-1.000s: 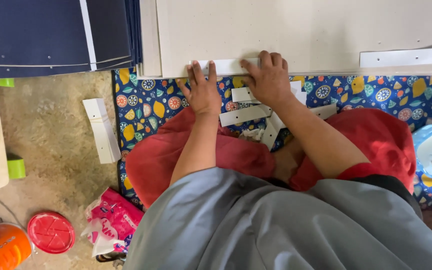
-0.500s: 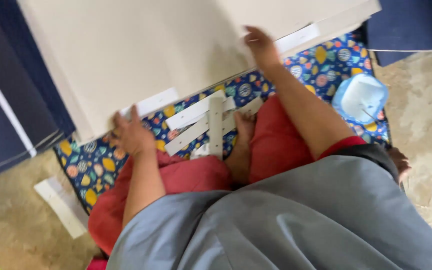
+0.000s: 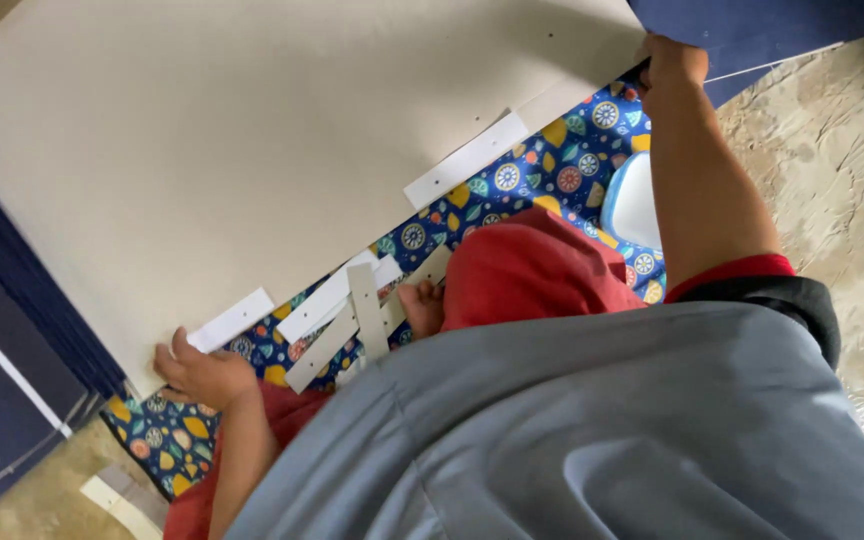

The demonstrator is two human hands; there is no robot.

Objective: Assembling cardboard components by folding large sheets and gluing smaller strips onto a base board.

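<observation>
Since half a second ago the big beige cardboard sheet (image 3: 252,150) swung further round. Both hands grip its lower edge: left hand (image 3: 197,372) at one corner, right hand (image 3: 672,62) at the other. Flat, matte, two white tabs.

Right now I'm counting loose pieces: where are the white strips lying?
In the head view, the loose white strips lie crossed on the patterned mat, below the beige board, between the left hand and red knee.

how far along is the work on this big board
Done: two white strips already sit along the beige board edge. In hand: left hand and right hand each grip a corner of it. Left: loose strips lie unused on the patterned mat.
</observation>
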